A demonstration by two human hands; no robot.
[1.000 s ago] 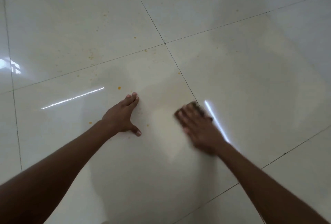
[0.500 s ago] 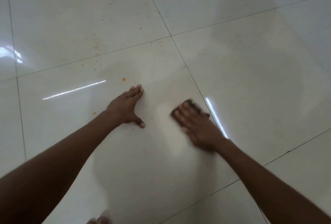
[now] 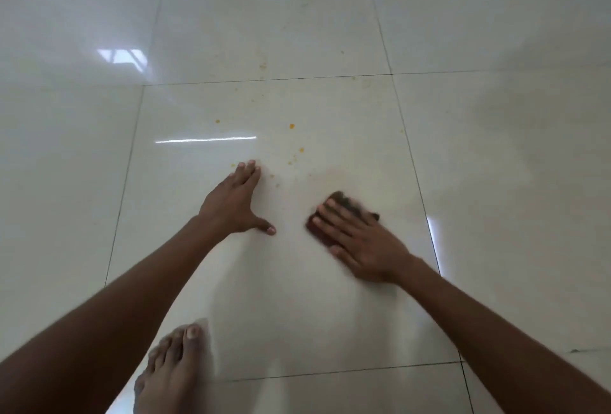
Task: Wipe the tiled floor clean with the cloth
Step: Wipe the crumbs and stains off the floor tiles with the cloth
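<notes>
Right hand (image 3: 362, 245), fingers flat, presses dark cloth (image 3: 334, 215) on tiled floor (image 3: 330, 314); cloth's long axis near-left to far-right. Left hand (image 3: 236, 203) splayed flat.

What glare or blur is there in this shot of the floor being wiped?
Head view: bright streaks of glare lie on the glossy tiled floor, with a window reflection at upper left; the right hand and dark cloth under it are motion-smeared, as is the bare foot; the left hand is sharper; grout lines bow from wide-angle distortion.

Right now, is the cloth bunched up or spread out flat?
Bunched into a small dark wad: the cloth shows only just past the fingers of the right hand pressing it down.
</notes>
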